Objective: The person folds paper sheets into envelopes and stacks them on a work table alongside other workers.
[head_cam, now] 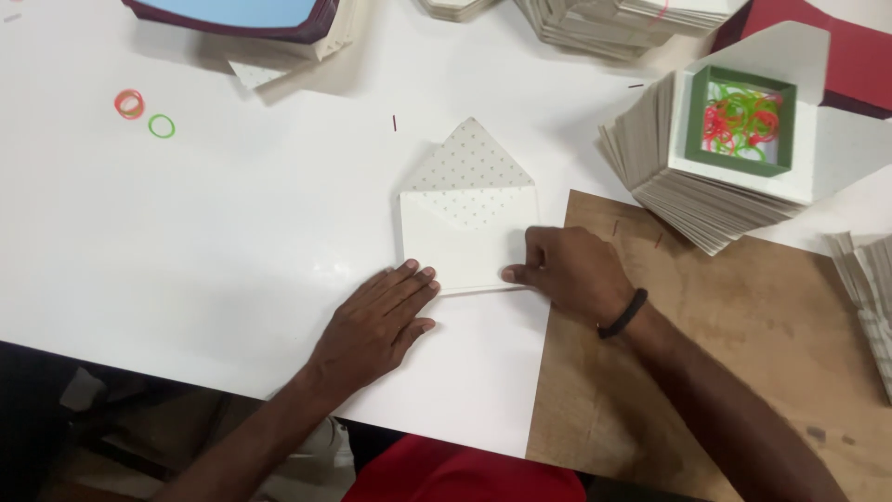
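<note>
Head view: a cream envelope (pixel 465 244) lies near the middle of the white table (pixel 186 232), its dotted flap open and pointing to 12 o'clock. The left hand (pixel 376 325) lies flat with fingers spread, its tips touching the envelope's bottom corner at 7 o'clock. The right hand (pixel 567 271) is curled, pinching the bottom edge at 4 o'clock. A tall pile of envelopes (pixel 669 181) sits at 2 o'clock, with a green box of rubber bands (pixel 741 121) on top. Two loose rubber bands (pixel 144 113) lie at 10 o'clock.
</note>
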